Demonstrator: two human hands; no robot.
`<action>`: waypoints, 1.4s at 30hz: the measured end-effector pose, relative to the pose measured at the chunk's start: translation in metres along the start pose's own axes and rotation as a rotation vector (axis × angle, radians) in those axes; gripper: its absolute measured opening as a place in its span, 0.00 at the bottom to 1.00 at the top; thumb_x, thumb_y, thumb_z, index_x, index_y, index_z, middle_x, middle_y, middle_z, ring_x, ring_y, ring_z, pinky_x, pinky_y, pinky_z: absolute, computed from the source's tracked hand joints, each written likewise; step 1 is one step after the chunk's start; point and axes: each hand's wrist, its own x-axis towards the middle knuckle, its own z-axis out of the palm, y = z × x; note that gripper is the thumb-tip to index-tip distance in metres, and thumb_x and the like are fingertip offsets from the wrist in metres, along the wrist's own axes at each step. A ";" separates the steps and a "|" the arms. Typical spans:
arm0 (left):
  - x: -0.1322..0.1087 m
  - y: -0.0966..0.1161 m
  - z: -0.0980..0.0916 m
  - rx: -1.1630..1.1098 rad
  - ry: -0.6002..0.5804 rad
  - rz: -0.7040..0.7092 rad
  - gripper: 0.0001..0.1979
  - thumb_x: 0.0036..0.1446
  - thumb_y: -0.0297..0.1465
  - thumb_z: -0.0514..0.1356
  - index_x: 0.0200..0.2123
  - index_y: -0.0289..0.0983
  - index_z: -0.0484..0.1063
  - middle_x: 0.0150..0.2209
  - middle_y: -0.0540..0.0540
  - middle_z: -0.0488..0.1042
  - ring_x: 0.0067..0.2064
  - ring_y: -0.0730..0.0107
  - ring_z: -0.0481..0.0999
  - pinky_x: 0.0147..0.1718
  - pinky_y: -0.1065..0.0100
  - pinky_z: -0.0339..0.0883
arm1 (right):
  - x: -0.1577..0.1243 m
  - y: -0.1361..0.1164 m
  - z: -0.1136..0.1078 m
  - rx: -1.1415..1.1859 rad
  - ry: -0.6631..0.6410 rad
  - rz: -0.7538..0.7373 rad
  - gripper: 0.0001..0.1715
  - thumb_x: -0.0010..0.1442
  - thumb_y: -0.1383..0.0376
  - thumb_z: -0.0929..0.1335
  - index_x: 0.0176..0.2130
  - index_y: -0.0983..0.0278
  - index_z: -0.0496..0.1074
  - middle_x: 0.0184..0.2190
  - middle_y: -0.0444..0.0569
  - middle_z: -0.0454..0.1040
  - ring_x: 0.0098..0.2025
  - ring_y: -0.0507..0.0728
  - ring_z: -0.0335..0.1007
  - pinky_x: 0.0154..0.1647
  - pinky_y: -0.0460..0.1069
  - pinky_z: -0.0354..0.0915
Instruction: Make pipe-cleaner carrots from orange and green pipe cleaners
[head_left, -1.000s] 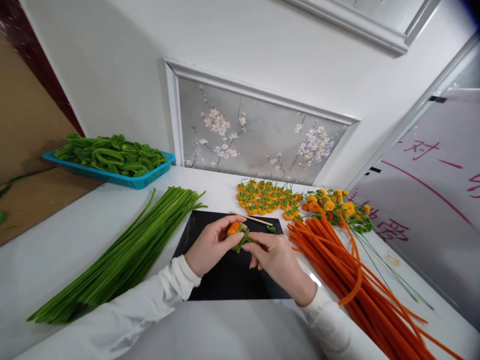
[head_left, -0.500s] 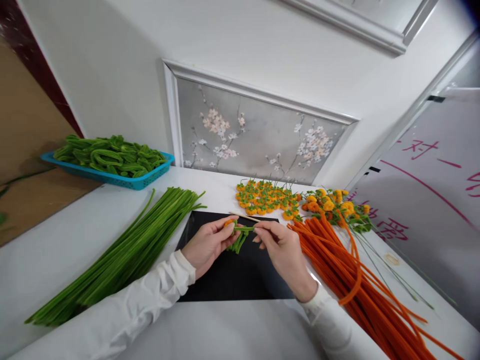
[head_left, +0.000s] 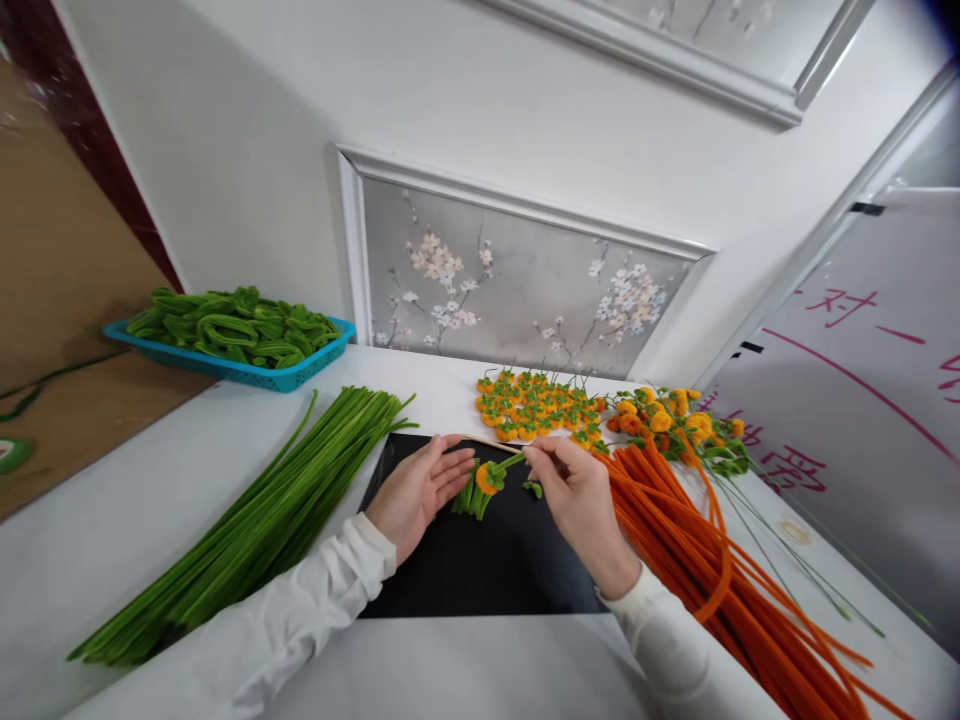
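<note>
A small orange pompom flower (head_left: pixel 487 477) with a green centre hangs by its green stem over the black mat (head_left: pixel 487 560). My right hand (head_left: pixel 574 495) pinches the stem's end between thumb and forefinger. My left hand (head_left: pixel 420 485) lies just left of it with fingers stretched out and slightly apart, holding nothing. A few short green pipe-cleaner pieces (head_left: pixel 469 498) lie on the mat beside the flower, and one small green curl (head_left: pixel 534 489) lies by my right hand.
A long bundle of green pipe cleaners (head_left: pixel 255 520) lies left of the mat, orange ones (head_left: pixel 720 570) to the right. Finished orange flowers (head_left: pixel 536 405) and stemmed flowers (head_left: pixel 675 420) sit behind, a thin wooden stick (head_left: pixel 491 443) at the mat's far edge. A blue basket (head_left: pixel 300 375) of green loops is far left.
My left hand let go of the flower and opened. My right hand now holds it alone by the stem, with the orange head turned into view.
</note>
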 end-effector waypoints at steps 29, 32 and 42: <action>0.013 -0.029 -0.032 0.118 0.234 0.221 0.21 0.50 0.45 0.61 0.40 0.35 0.73 0.35 0.43 0.74 0.35 0.70 0.68 0.28 0.72 0.60 | 0.195 0.042 0.110 -0.613 -0.236 0.038 0.13 0.57 0.57 0.66 0.36 0.57 0.79 0.32 0.49 0.79 0.37 0.57 0.73 0.35 0.46 0.62; 0.012 -0.030 -0.032 0.128 0.230 0.225 0.21 0.50 0.46 0.61 0.40 0.35 0.74 0.36 0.43 0.74 0.35 0.69 0.68 0.28 0.72 0.60 | 0.196 0.047 0.114 -0.629 -0.246 0.042 0.14 0.58 0.56 0.65 0.37 0.58 0.79 0.33 0.50 0.79 0.38 0.57 0.73 0.36 0.46 0.61; 0.015 -0.034 -0.035 0.148 0.226 0.231 0.19 0.53 0.44 0.60 0.40 0.36 0.74 0.36 0.43 0.74 0.35 0.69 0.68 0.28 0.72 0.61 | 0.196 0.052 0.120 -0.639 -0.279 0.054 0.12 0.57 0.58 0.67 0.35 0.60 0.79 0.33 0.52 0.79 0.40 0.58 0.73 0.36 0.46 0.61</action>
